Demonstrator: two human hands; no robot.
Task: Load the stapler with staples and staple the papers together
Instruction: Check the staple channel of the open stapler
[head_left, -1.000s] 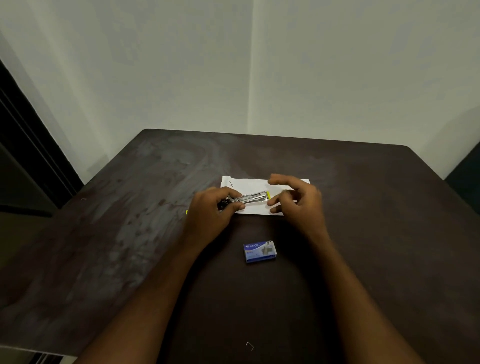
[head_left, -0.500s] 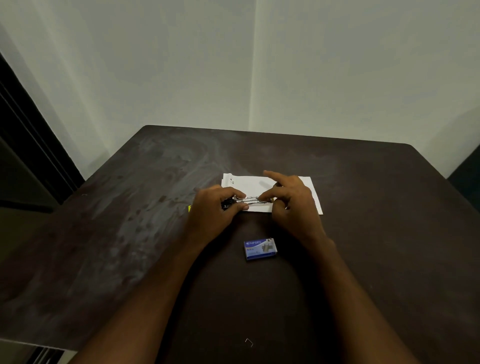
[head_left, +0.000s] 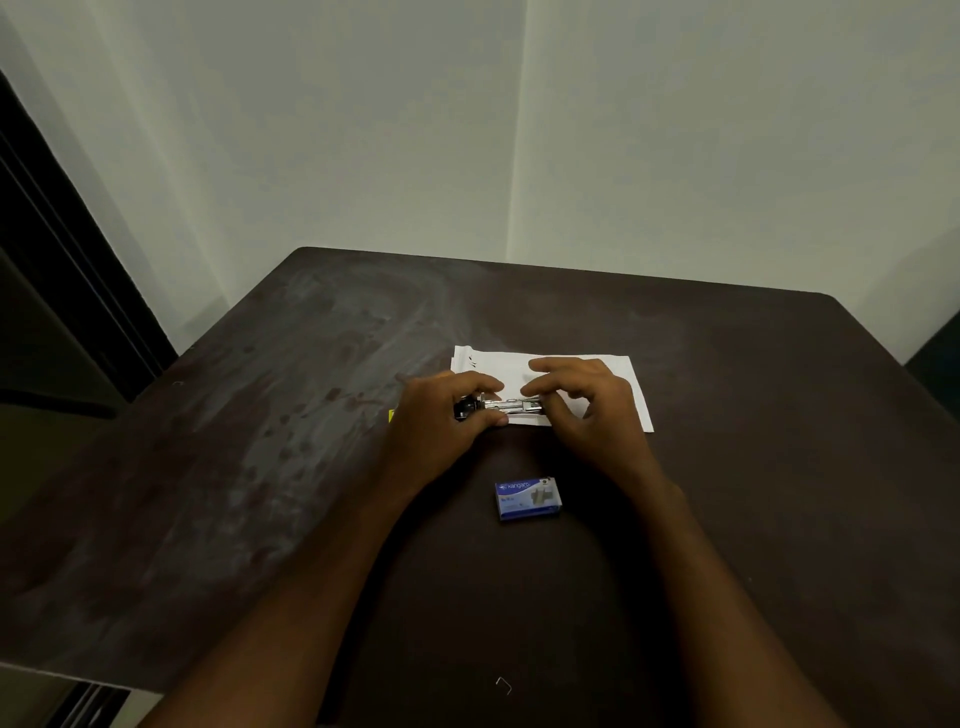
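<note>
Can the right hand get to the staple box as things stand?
Probably yes: the staple box lies bare on the table, just nearer than the right hand, with nothing between.

The only readable wording is showing on the small blue staple box (head_left: 528, 499), which is lying on the dark tabletop (head_left: 779, 467): the brand "kangaro" is running in white lowercase letters along the top face, beside a small white logo mark. Smaller lines of print are sitting below the brand, but they are coming out too blurred to read. A few dark marks are showing near the corner of the white papers (head_left: 618, 379), also illegible.
</note>
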